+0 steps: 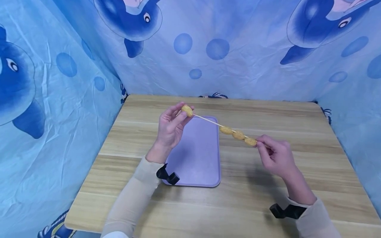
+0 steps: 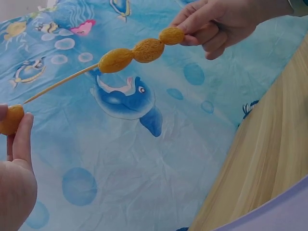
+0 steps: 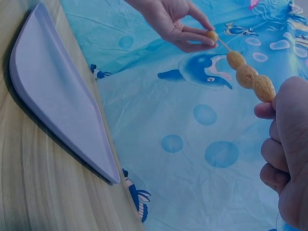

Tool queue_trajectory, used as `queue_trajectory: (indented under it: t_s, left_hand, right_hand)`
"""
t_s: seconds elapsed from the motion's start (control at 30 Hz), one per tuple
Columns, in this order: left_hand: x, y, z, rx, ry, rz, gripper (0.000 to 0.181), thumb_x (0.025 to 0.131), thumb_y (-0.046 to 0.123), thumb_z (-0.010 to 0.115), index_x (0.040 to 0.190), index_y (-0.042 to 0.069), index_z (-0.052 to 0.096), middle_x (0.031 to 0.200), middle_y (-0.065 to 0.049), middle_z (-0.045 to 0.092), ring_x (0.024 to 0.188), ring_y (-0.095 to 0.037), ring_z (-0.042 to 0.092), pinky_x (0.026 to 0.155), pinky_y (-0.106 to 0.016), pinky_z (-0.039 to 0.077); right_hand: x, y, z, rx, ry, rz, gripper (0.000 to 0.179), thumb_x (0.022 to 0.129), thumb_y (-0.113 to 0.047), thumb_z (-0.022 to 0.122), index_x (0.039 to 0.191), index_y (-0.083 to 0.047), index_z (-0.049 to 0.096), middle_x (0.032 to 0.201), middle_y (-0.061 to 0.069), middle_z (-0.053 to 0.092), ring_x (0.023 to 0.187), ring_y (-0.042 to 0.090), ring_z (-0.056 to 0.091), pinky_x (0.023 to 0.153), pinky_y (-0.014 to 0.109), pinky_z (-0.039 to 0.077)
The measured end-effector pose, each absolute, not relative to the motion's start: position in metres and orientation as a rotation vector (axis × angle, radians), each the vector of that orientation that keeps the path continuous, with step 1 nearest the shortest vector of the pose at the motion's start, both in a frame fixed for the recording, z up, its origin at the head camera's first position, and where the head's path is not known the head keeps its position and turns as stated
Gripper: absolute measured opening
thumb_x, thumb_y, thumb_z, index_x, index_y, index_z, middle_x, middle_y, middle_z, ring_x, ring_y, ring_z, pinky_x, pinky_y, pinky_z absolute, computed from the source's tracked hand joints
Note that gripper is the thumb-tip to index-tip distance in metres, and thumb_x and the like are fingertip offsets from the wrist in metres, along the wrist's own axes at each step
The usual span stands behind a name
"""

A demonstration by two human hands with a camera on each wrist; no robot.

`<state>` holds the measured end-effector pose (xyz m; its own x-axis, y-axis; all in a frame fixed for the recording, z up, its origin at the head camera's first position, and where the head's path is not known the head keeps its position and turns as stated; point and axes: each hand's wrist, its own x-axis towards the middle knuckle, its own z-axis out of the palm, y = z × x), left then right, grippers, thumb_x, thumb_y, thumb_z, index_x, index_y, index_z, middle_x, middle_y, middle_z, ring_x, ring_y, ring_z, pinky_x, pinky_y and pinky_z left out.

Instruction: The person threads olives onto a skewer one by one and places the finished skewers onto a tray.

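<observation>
My right hand (image 1: pixel 276 155) grips a thin wooden skewer (image 1: pixel 208 119) by its lower end, over the table to the right of the tray. Three golden-brown, wrinkled oval balls (image 1: pixel 238 135) are threaded on it, packed close to the right fingers. Between the thumb and fingers of my left hand (image 1: pixel 171 127) is another such ball (image 1: pixel 187 110), held above the tray's far end. In the left wrist view, the skewer's pointed tip (image 2: pixel 26 102) is right at the edge of this loose ball (image 2: pixel 12 120). The skewer slants up from right to left.
A lilac rectangular tray (image 1: pixel 199 158) lies on the wooden table (image 1: pixel 256 205), beneath and beside my left hand. Blue curtains (image 1: pixel 196 86) printed with whales and bubbles hang behind the table and on both sides. Each wrist bears a black camera mount (image 1: pixel 287 211).
</observation>
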<state>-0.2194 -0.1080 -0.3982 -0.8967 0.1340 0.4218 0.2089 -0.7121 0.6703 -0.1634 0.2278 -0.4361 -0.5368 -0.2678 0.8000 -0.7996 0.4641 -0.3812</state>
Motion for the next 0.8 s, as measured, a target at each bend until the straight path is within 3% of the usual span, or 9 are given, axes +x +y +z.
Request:
queue_trajectory:
  t_s: [0.23,0.4,0.8]
  left_hand:
    - [-0.217,-0.106,-0.398,-0.729,-1.109,-2.809,0.027,0.093,0.004,0.081,0.117,0.016,0.08,0.116,0.0,0.08,0.102,-0.013,0.076,0.094,-0.026,0.067]
    - [-0.218,-0.105,-0.399,-0.74,-1.096,-2.789,0.026,0.09,0.005,0.084,0.114,0.016,0.081,0.117,-0.001,0.081,0.101,-0.01,0.077,0.095,-0.023,0.065]
    - [-0.219,-0.106,-0.403,-0.66,-1.203,-2.67,0.03,0.083,0.011,0.089,0.112,0.014,0.082,0.112,-0.003,0.082,0.101,-0.013,0.079,0.096,-0.029,0.067]
  right_hand:
    - [-0.162,0.226,-0.434,0.888,-2.028,0.994,0.038,0.109,-0.023,0.056,0.08,-0.002,0.07,0.055,-0.008,0.045,0.048,-0.006,0.03,0.039,0.007,0.024]
    - [-0.161,0.226,-0.431,0.879,-2.044,0.971,0.039,0.109,-0.024,0.055,0.081,-0.002,0.071,0.056,-0.007,0.048,0.049,-0.006,0.032,0.038,0.008,0.026]
    - [-0.148,0.224,-0.419,0.814,-2.094,0.809,0.048,0.111,-0.034,0.05,0.084,-0.003,0.074,0.057,-0.007,0.05,0.051,-0.005,0.033,0.039,0.012,0.029]
